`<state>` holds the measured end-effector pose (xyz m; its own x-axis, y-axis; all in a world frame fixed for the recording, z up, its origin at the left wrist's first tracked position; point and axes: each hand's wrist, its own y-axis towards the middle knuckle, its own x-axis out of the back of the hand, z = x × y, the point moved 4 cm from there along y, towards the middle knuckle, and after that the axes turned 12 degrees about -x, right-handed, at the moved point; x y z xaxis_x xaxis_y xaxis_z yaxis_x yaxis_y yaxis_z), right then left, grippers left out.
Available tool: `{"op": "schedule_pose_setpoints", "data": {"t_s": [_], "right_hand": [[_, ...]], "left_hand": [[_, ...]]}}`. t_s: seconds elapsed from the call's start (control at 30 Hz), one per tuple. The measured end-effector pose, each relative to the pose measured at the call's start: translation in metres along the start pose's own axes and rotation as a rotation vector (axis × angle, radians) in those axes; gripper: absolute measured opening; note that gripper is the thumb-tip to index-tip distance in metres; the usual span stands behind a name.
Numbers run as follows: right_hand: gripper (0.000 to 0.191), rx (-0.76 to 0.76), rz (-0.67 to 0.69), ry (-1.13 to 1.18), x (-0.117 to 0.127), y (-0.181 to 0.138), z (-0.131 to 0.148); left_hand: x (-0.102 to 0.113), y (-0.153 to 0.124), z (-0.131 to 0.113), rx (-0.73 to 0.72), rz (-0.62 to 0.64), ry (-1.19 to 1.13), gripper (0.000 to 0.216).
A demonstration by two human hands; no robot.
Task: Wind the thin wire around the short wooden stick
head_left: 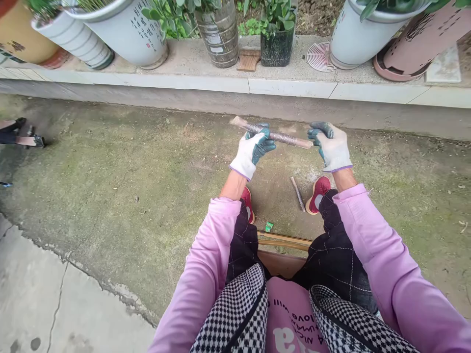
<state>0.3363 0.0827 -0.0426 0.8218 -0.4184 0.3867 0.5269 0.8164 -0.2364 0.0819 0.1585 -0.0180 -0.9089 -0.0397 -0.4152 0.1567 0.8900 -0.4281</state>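
Note:
Both of my hands wear white work gloves with green-coated palms and fingers. My left hand [256, 146] grips a wooden stick [285, 138] wound along its middle with thin metallic wire. The stick lies nearly level, tilting down to the right, with bare ends. My right hand [330, 145] is by its right end, fingers curled together; whether they pinch the stick's tip or a strand of wire cannot be made out. On the ground below, beside my right shoe [318, 194], lies a shorter stick [298, 194] partly wrapped in wire.
A tiled ledge [294, 88] runs across the back, bearing white plant pots [121, 34], a black pot [276, 46] and a pink pot [423, 44]. A green scrap [269, 226] lies between my feet. Another person's feet [27, 135] show at far left.

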Motion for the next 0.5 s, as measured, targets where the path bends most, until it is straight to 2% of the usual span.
{"op": "schedule_pose_setpoints", "data": {"t_s": [0.1,0.17,0.23,0.3,0.37,0.5], "right_hand": [[0.035,0.04,0.097,0.002,-0.002,-0.017,0.01],[0.025,0.036,0.208,-0.12,-0.013,-0.033,0.019],[0.017,-0.016,0.315,-0.201,-0.023,-0.047,0.025],[0.02,-0.091,0.405,-0.167,-0.029,-0.055,0.028],[0.025,-0.166,0.489,-0.042,-0.031,-0.059,0.03],[0.047,-0.23,0.584,0.169,-0.026,-0.063,0.032]], "left_hand": [[0.003,0.005,0.004,-0.036,0.007,0.029,0.053],[0.004,0.008,0.009,-0.044,0.022,0.042,0.054],[0.004,0.008,0.013,-0.043,0.049,0.058,0.057],[0.002,0.006,0.014,-0.052,0.097,0.059,0.059],[-0.004,0.0,0.013,-0.057,0.194,0.052,0.061],[-0.017,-0.015,0.018,0.017,0.491,0.166,0.068]]}}
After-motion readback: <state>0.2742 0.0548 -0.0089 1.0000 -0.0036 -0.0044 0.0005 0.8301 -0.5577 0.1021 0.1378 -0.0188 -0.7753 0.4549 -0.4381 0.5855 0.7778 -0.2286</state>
